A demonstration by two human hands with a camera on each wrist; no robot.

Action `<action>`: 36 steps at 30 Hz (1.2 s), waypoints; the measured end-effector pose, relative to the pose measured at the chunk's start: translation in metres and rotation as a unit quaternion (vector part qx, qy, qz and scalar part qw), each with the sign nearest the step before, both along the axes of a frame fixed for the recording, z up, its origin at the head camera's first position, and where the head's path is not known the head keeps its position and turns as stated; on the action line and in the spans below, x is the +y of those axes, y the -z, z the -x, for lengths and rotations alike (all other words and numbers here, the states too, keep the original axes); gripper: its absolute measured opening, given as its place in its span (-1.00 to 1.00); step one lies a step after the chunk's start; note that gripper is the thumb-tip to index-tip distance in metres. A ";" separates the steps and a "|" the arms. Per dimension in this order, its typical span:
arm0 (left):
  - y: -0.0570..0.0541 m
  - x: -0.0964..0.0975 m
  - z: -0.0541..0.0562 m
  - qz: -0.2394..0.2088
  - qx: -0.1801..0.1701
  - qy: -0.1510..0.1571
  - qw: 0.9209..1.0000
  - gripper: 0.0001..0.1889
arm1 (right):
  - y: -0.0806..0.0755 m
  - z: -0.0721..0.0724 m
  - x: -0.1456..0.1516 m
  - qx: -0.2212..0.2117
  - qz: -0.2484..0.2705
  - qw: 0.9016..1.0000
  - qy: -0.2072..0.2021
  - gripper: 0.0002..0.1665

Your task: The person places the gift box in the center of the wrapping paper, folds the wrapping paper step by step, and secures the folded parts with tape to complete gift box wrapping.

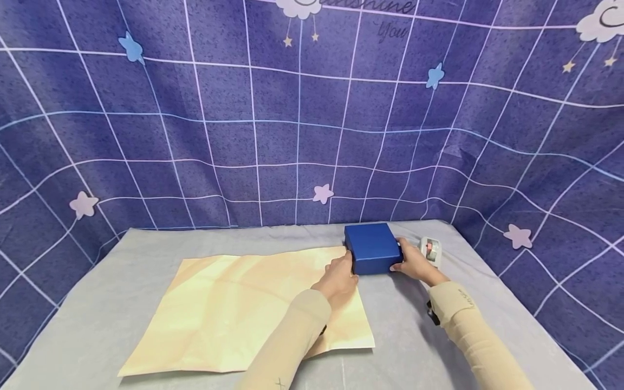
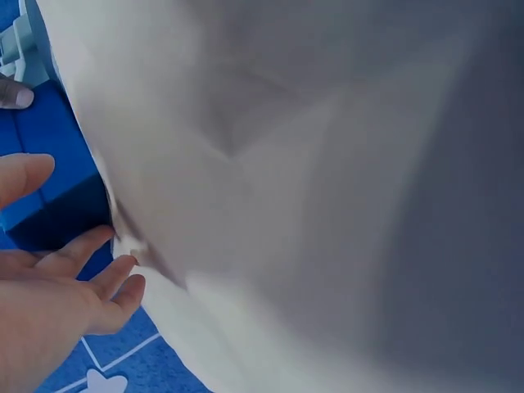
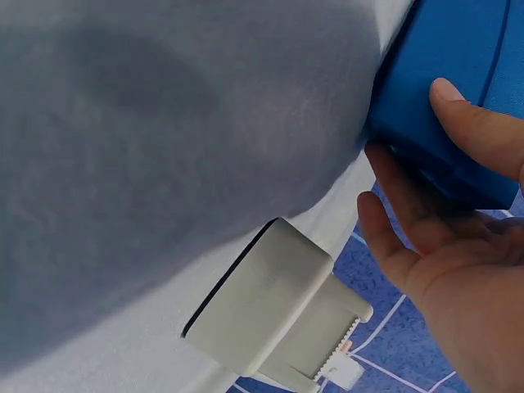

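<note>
Tan paper sheet (image 1: 224,314) spread on grey cloth (image 1: 404,346). Beyond: left hand (image 1: 338,277) grasps left side of blue box (image 1: 372,246), right hand (image 1: 416,264) grips its right. Box at sheet's far right corner; white tape dispenser (image 1: 436,250) near right hand. Gridded curtain (image 1: 275,143) behind.

Cream sleeves (image 1: 291,340) are covering both arms; the right cuff (image 1: 448,304) is showing dark lettering (image 1: 466,297) at two o'clock.
</note>
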State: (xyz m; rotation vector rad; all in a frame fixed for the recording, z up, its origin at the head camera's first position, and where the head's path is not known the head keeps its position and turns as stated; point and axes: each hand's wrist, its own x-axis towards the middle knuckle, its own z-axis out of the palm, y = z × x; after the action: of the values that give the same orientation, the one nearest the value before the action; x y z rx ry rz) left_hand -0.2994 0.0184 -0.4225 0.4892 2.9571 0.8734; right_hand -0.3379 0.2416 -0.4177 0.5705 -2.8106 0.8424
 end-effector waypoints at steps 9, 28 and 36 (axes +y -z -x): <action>-0.004 -0.001 -0.003 -0.012 0.042 0.001 0.999 -0.31 | -0.010 -0.008 0.000 0.011 0.011 1.000 -0.005 -0.15; -0.024 -0.011 -0.018 0.001 0.101 -0.019 0.995 -0.28 | -0.044 -0.030 -0.013 0.056 0.025 0.998 -0.007 -0.14; -0.020 -0.029 -0.023 -0.011 0.132 -0.045 0.990 -0.36 | -0.044 -0.036 -0.032 0.106 0.019 0.994 -0.030 -0.13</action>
State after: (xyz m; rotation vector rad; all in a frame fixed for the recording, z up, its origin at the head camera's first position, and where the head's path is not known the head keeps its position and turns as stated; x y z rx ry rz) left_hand -0.2764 -0.0106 -0.4027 0.5133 3.2353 0.9163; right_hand -0.3019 0.2095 -0.3738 0.6971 -2.5925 0.7924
